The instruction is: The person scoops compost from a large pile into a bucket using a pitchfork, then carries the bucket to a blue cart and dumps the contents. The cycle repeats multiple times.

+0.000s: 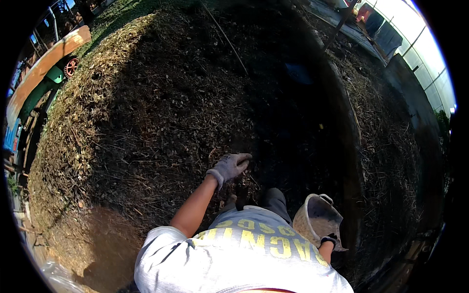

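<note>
My left hand (229, 167), in a light grey work glove, reaches out over the heap of dry plant litter (161, 112) in front of me. Its fingers point to the right, loosely extended, and I see nothing held in them. Low on the right, my right hand (330, 239) wears a dark-looking glove and is closed on the near rim of a worn, pale tub (305, 220). The tub is tilted beside my right leg, with its mouth facing right. Its inside looks grey and shaded; any contents cannot be made out.
Deep shade covers the ground (298, 127) right of the heap. A long thin stick (224, 39) lies on the far part. Along the right runs a low edge (349, 107) with more litter beyond, then a pale greenhouse wall (425, 58). A rusty curved panel (49, 63) and red wheel (71, 67) stand left.
</note>
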Motion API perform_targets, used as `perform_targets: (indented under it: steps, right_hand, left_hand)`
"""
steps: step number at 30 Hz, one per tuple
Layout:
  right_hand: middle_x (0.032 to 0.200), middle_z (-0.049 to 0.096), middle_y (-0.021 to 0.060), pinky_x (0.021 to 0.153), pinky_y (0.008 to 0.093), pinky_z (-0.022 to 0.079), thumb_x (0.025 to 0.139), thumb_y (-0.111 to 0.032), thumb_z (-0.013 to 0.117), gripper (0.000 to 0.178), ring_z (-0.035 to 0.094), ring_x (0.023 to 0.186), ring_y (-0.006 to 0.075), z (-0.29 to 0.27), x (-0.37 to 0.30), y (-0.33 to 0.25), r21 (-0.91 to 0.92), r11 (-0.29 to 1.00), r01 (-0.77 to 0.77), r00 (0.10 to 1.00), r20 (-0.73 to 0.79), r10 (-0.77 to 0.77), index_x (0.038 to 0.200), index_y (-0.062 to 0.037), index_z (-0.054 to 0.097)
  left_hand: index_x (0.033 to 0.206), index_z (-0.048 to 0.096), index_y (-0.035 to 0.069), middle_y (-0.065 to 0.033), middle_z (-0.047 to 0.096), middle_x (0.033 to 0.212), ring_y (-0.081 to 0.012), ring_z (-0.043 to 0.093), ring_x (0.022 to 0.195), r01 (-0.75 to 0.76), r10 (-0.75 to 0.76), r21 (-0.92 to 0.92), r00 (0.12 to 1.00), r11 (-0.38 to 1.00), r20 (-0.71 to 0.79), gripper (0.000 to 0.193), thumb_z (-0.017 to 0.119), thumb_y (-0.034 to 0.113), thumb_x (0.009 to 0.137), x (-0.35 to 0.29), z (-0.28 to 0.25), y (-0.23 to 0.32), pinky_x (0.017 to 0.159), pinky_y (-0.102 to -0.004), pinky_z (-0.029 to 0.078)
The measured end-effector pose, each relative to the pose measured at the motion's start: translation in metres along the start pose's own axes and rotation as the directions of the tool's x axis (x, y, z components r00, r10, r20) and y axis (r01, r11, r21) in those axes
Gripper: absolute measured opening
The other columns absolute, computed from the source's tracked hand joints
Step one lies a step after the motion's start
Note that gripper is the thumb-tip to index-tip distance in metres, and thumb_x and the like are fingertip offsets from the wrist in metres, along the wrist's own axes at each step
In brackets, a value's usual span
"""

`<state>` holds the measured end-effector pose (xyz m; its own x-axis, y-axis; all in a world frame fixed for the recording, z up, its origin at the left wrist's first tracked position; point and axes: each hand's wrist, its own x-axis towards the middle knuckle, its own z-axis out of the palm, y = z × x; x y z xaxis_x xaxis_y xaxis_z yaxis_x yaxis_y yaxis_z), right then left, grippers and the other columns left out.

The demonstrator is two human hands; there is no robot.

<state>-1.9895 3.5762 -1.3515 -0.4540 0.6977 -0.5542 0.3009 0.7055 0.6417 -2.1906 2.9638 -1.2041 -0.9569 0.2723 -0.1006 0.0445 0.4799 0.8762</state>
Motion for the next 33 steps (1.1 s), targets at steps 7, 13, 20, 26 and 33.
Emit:
perform_targets:
  steps: [7,13,20,26,33]
  right_hand:
    - [0.096,0.053,0.0025,0.081,0.0344,0.041,0.088,-0.031,0.05,0.022,0.051,0.087,0.0174,-0.147,0.103,-0.079,0.305,0.952,-0.01,0.982,0.182,-0.048,0.099,-0.0133,0.055]
    - [0.083,0.051,0.0016,0.072,0.0333,0.042,0.087,-0.025,0.055,0.013,0.05,0.075,0.0167,-0.307,0.276,-0.228,0.666,-0.652,-0.362,0.932,0.281,-0.229,0.091,-0.0131,0.054]
    - [0.068,0.049,0.0007,0.061,0.032,0.044,0.085,-0.017,0.06,0.01,0.048,0.061,0.0157,-0.586,0.418,-0.367,0.356,-0.886,-0.297,0.954,0.077,-0.289,0.082,-0.0129,0.052]
    - [0.066,0.048,-0.0022,0.057,0.0308,0.045,0.084,-0.017,0.065,0.015,0.048,0.057,0.0126,-0.84,0.451,-0.416,0.313,-0.928,-0.201,0.946,-0.184,-0.266,0.082,-0.0097,0.052]
    - [0.069,0.048,-0.0045,0.052,0.0244,0.042,0.082,-0.016,0.068,0.016,0.045,0.054,0.0076,-1.083,0.443,-0.43,0.357,-0.933,-0.039,0.961,-0.243,-0.133,0.093,-0.0073,0.06]
  left_hand:
    - [0.122,0.057,0.004,-0.0159,0.065,0.111,-0.0235,0.063,0.102,0.226,-0.236,-0.088,0.962,0.97,-0.137,0.035,0.053,0.019,0.091,0.147,-0.045,-0.036,0.089,-0.0332,0.048]
    - [0.119,0.059,0.001,-0.0103,0.069,0.083,-0.0179,0.066,0.066,0.605,-0.717,-0.386,0.616,0.696,-0.327,0.032,0.05,0.015,0.091,0.2,-0.032,-0.192,0.065,-0.0309,0.054]
    - [0.112,0.065,0.007,-0.0104,0.07,0.101,-0.0188,0.065,0.09,0.592,-0.647,-0.262,0.68,0.762,-0.346,0.031,0.058,0.019,0.085,0.414,-0.043,-0.195,0.082,-0.0301,0.049]
    - [0.116,0.063,0.007,-0.0125,0.068,0.105,-0.0229,0.065,0.094,0.647,-0.669,-0.172,0.717,0.743,-0.194,0.032,0.055,0.019,0.087,0.614,-0.076,-0.251,0.084,-0.0304,0.049]
    - [0.123,0.057,0.003,-0.0122,0.067,0.109,-0.0178,0.063,0.1,0.552,-0.596,-0.255,0.79,0.794,-0.146,0.037,0.054,0.018,0.09,0.901,-0.155,-0.243,0.087,-0.0311,0.048]
